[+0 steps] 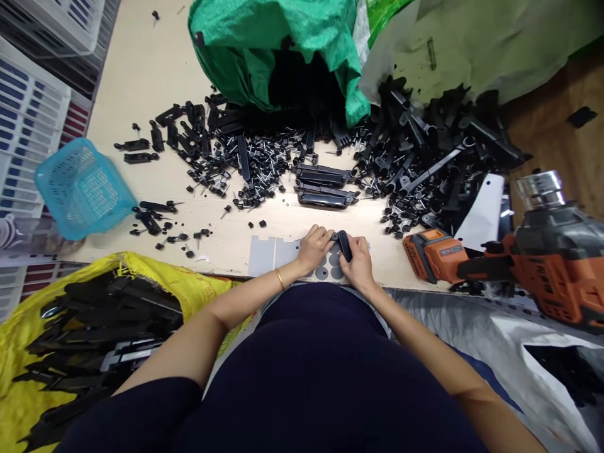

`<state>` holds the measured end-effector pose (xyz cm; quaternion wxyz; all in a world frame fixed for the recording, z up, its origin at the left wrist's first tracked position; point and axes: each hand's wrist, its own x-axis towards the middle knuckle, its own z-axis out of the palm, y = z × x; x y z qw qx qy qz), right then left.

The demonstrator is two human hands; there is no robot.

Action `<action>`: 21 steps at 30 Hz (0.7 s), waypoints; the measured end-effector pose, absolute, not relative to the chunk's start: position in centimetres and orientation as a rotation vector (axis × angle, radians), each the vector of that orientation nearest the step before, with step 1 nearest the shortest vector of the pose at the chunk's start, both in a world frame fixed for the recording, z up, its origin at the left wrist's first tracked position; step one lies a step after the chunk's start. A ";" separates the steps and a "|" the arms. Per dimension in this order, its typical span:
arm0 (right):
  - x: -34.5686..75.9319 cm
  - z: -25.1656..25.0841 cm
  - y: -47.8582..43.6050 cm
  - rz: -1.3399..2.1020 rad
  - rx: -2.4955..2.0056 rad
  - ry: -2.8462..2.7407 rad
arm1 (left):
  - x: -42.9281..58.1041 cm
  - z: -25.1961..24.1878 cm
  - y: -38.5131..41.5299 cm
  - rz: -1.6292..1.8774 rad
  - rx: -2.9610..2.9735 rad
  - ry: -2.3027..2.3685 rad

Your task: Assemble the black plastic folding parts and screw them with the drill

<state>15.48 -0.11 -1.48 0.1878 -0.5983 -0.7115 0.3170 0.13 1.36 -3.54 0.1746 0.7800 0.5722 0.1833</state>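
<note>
At the table's near edge my right hand (358, 263) is closed around a long, narrow black plastic part (345, 245) with a rounded end. My left hand (314, 249) is beside it, fingertips pinched together near a small dark round piece (335, 236); whether they grip it is too small to tell. Beneath both hands lies a sheet with grey round discs (321, 273). Left of it is a plain grey sheet (262, 255). Just beyond my hands two black folded assemblies (327, 196) lie one behind the other.
Black knobs with metal pins (264, 182) are heaped mid-table, below a green sack (283, 56). Wrenches (438, 167) lie among black parts on the right. An orange cordless power tool (557, 251) sits far right. A blue basket (85, 189) and yellow sack (198, 283) are left.
</note>
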 end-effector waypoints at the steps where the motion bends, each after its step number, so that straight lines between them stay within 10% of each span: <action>1: 15.4 -1.5 -0.1 0.887 -1.694 -1.995 | 0.5 -3.6 1.2 0.541 2.177 1.668; 21: 15.6 -1.6 -0.2 0.881 -1.660 -2.021 | -1.3 -4.6 2.7 0.665 2.183 1.213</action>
